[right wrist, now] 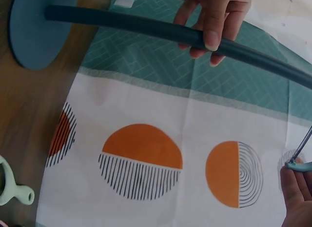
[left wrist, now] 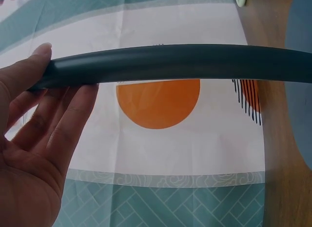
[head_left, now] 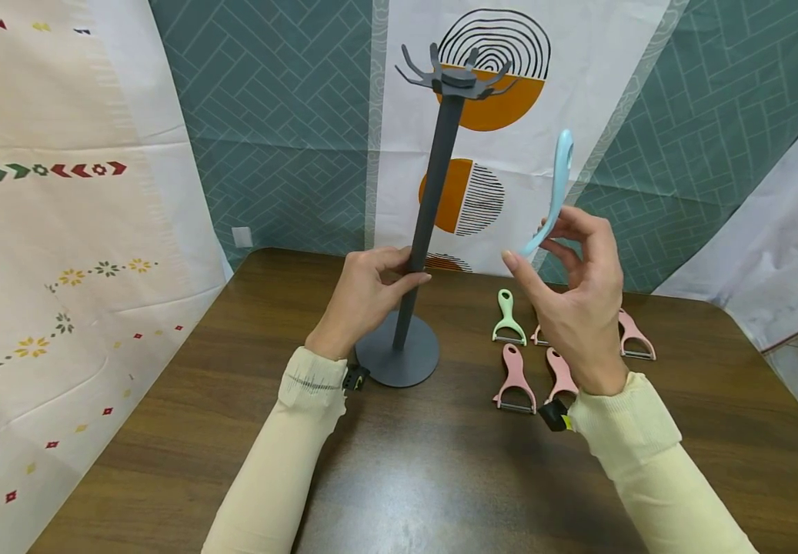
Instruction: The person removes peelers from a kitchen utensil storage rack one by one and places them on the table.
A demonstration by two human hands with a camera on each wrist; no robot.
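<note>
My left hand (head_left: 371,296) grips the dark grey pole (head_left: 438,169) of a stand, thumb on one side and fingers on the other. Hooks (head_left: 459,77) fan out at its top, and its round base (head_left: 399,358) is down at the table. To the right of the pole, my right hand (head_left: 582,300) pinches a light blue peeler (head_left: 561,173) near its blade end, with the holed handle pointing up. The right wrist view shows the peeler's head (right wrist: 300,165) at the fingertips, its blade partly cut off by the frame edge.
A green peeler (head_left: 506,312) and several pink peelers (head_left: 515,377) lie on the brown table (head_left: 267,446), right of the base. My right hand and wrist partly cover some of them. Patterned cloth (head_left: 281,115) hangs behind the table.
</note>
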